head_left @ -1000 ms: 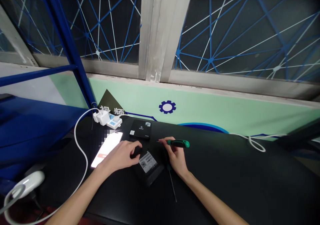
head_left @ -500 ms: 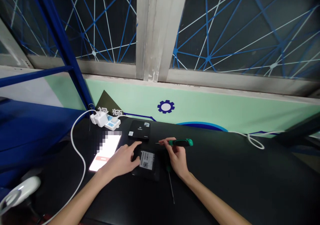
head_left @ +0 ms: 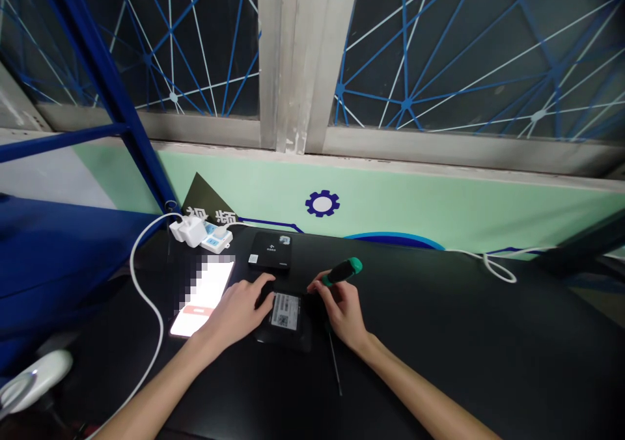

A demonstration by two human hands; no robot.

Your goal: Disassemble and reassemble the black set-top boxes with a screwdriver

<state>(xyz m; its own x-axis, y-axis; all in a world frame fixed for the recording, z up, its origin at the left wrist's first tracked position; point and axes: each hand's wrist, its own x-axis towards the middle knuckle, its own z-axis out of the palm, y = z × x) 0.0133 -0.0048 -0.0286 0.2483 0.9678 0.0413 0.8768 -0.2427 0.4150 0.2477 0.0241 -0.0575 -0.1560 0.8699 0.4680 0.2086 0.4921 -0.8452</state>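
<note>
A flat black electronic box (head_left: 303, 326) with a white printed label lies on the dark table. My left hand (head_left: 244, 306) grips its far left corner, thumb near the label and index finger beyond the far edge. In my right hand (head_left: 344, 306) is a screwdriver (head_left: 342, 272) with a black and green handle, pinched near its front and tilted. Its tip is by the box's far right corner, mostly hidden by my fingers. Partly under that hand lies a second screwdriver (head_left: 335, 365), its shaft pointing toward me.
Behind the labelled box sits another flat black box (head_left: 271, 251) with stickers. A lit phone (head_left: 208, 293) lies left of my hand. A white power strip (head_left: 215, 238) with plugs and a white cable (head_left: 159, 316) are at left. Another cable loop (head_left: 498, 271) lies far right.
My right hand has swung the screwdriver from nearly level to tilted, tip down at the labelled box. My left thumb and index finger have drawn in around the box's corner.
</note>
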